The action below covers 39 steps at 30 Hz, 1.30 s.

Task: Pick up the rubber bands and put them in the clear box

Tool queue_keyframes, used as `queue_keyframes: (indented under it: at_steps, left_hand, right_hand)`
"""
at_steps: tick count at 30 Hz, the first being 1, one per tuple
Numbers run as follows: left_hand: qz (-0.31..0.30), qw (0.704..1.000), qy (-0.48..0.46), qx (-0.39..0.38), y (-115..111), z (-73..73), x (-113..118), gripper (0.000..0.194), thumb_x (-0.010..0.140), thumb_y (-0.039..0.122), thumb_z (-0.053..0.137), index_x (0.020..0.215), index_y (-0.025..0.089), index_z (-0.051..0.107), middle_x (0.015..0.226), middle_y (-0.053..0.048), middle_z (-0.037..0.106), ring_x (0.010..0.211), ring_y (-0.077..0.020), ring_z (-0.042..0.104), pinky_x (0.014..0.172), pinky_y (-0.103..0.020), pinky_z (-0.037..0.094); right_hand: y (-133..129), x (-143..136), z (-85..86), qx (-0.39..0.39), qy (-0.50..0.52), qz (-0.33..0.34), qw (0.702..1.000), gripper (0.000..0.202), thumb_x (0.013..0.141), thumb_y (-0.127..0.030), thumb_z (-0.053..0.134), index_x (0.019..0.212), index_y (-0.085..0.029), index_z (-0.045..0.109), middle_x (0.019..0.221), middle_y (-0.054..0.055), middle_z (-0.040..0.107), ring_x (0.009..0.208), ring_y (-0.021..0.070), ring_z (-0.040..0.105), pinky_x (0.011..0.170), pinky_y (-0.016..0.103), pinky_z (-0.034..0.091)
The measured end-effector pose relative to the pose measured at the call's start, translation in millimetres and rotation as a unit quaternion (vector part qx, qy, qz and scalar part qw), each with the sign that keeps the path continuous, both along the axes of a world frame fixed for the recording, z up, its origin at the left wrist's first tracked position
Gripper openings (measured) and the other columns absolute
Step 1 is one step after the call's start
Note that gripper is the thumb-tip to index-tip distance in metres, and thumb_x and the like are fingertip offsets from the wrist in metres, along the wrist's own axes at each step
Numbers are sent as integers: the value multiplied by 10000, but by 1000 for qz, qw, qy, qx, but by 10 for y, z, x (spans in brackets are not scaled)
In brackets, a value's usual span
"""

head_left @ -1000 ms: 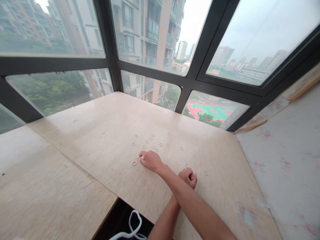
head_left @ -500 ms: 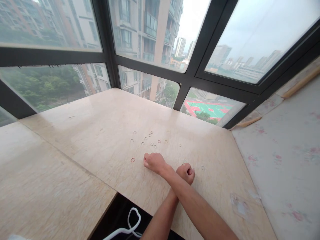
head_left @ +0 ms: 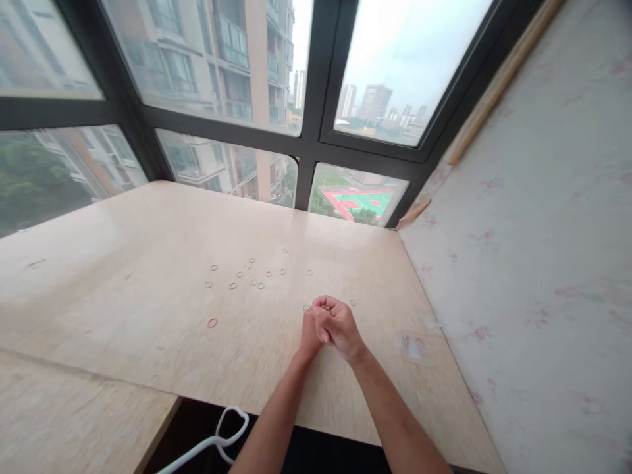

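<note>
My right hand [head_left: 338, 327] is closed, with its thumb and fingers curled together. Whatever may be between them is too small to make out. It overlaps my left hand [head_left: 309, 332], whose fingers are mostly hidden behind it. Just beyond my hands a thin greenish ring [head_left: 305, 308] like a small rubber band lies on the pale marbled surface [head_left: 148, 316]. Another thin ring [head_left: 353, 303] rests to their right. Several more thin rings [head_left: 233, 286] lie scattered farther left, and a reddish ring [head_left: 212, 322] sits apart, nearer the front.
Dark window frames [head_left: 227, 131] border the back, and a flowered wall [head_left: 503, 263] rises at the right. A clear plastic packet [head_left: 411, 347] lies right of my arms. At the front, a white cable [head_left: 217, 440] loops in a dark gap below the surface's edge.
My forearms have uncrossed. My right hand has swung from the left side over to my left hand and now covers much of it. The camera view has turned right.
</note>
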State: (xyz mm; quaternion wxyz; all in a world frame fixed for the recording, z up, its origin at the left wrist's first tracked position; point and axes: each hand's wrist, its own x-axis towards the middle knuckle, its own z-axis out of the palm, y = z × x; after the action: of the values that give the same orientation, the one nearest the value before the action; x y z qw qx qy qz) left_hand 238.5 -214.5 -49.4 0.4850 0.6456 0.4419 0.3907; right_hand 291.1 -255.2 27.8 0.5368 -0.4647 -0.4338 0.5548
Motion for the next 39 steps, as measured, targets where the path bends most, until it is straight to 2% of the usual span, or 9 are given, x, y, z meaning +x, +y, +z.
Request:
queue_keyframes:
  at_steps: [4, 10, 14, 16, 21, 24, 29, 34, 39]
  left_hand:
    - [30, 997, 10, 64, 14, 22, -23, 314, 757, 332, 496, 570, 211, 275, 541, 52, 328, 549, -109, 326, 547, -244, 263]
    - [30, 995, 44, 90, 37, 21, -6, 344, 784, 361, 489, 587, 215, 248, 553, 63, 294, 534, -101, 299, 544, -232, 262]
    - [30, 995, 53, 81, 27, 45, -7, 362, 785, 373, 502, 592, 218, 238, 554, 63, 282, 531, -102, 290, 534, -232, 255]
    - [32, 995, 53, 78, 21, 62, -9, 369, 786, 376, 508, 594, 219, 236, 559, 62, 279, 533, -102, 285, 531, -232, 251]
    - [39, 996, 42, 71, 12, 80, -6, 377, 789, 378, 522, 600, 220, 237, 569, 61, 283, 544, -104, 283, 534, -233, 253]
    - [44, 996, 39, 67, 7, 74, -3, 380, 791, 379, 528, 603, 220, 238, 571, 62, 281, 545, -103, 278, 534, -233, 252]
    - [43, 996, 39, 64, -8, 78, -10, 382, 790, 385, 531, 602, 220, 242, 571, 62, 282, 544, -103, 278, 533, -234, 251]
    - [35, 995, 47, 75, -22, 62, -41, 376, 798, 373, 521, 601, 219, 240, 571, 62, 280, 545, -101, 279, 540, -234, 257]
    - [-17, 996, 56, 72, -17, 54, -194, 362, 789, 358, 525, 593, 214, 257, 564, 62, 308, 546, -96, 299, 545, -230, 271]
  right_hand:
    - [-479, 598, -61, 0, 18, -135, 991, 346, 769, -488, 678, 833, -193, 508, 361, -123, 411, 290, 28, 207, 296, 135, 160]
    - [-1173, 1472, -221, -20, -112, -334, 936, 426, 737, -557, 685, 852, -179, 527, 380, -106, 415, 320, 42, 269, 311, 137, 180]
    - [-1346, 1851, -240, -32, -192, -407, 893, 434, 742, -575, 642, 871, -175, 536, 409, -85, 451, 339, 67, 319, 330, 163, 226]
    - [-1341, 1958, -250, -42, -250, -408, 877, 383, 770, -543, 600, 865, -175, 552, 423, -74, 469, 351, 80, 345, 352, 178, 247]
    - [-1297, 2041, -266, -101, -434, -316, 838, 281, 796, -431, 518, 797, -174, 632, 404, -47, 507, 353, 105, 384, 400, 212, 259]
    - [-1358, 2016, -260, -92, -437, -349, 824, 343, 823, -466, 488, 837, -162, 646, 414, -44, 498, 376, 120, 415, 418, 223, 289]
    - [-1565, 1871, -404, -86, -376, -376, 843, 396, 836, -528, 517, 906, -158, 641, 453, -52, 467, 406, 132, 425, 418, 227, 328]
    - [-1746, 1641, -662, -55, -369, -334, 865, 403, 818, -546, 543, 844, -165, 672, 474, -40, 462, 437, 141, 463, 438, 224, 387]
    - [-1828, 1623, -728, -65, -371, -327, 867, 421, 800, -559, 557, 859, -165, 692, 481, -30, 488, 445, 147, 489, 441, 218, 406]
